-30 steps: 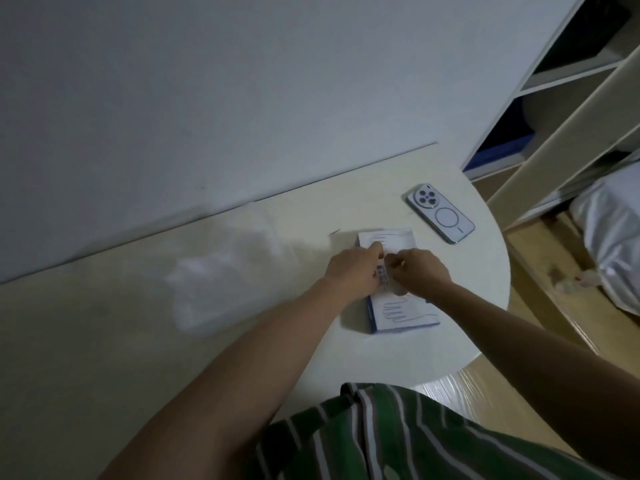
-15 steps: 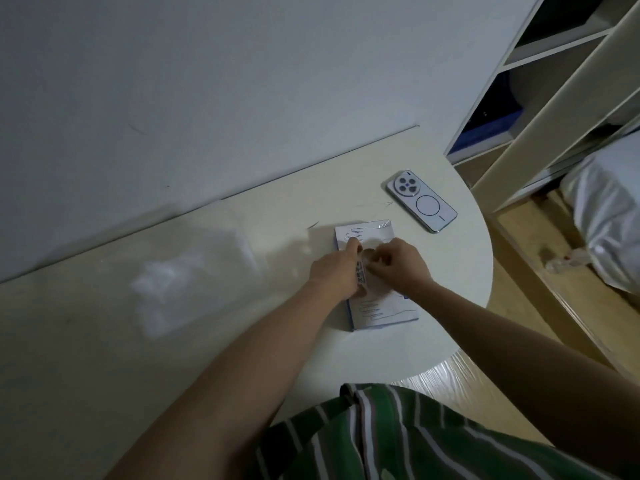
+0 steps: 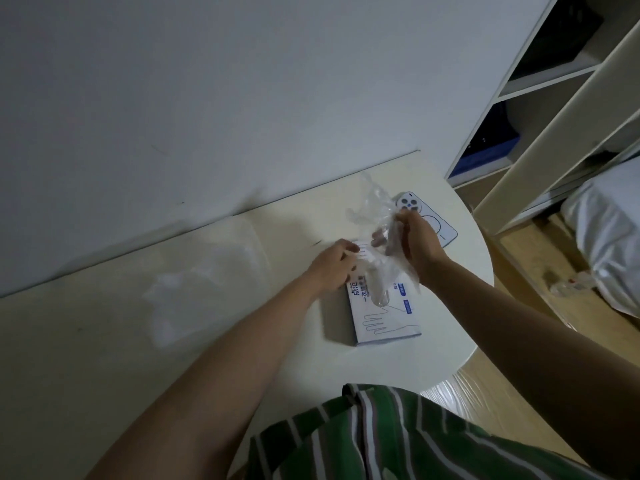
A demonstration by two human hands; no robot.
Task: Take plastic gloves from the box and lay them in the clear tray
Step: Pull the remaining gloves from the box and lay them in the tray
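A flat white and blue glove box (image 3: pixel 384 317) lies on the cream table with a hand outline printed on its top. My right hand (image 3: pixel 419 244) is raised above the box's far end and pinches a crumpled clear plastic glove (image 3: pixel 372 216) that rises from the box. My left hand (image 3: pixel 334 266) rests on the box's far left corner, fingers curled against it. The clear tray (image 3: pixel 242 233) stands to the left by the wall, with clear gloves (image 3: pixel 180 299) lying in it.
A white phone (image 3: pixel 436 223) lies face down beyond the box, partly behind my right hand. The round table edge (image 3: pixel 481 306) curves close on the right. White shelves (image 3: pixel 554 133) and a white pillow (image 3: pixel 609 244) stand further right.
My right hand has lifted up and away from the box, drawing a clear glove out of it. My left hand stays on the box.
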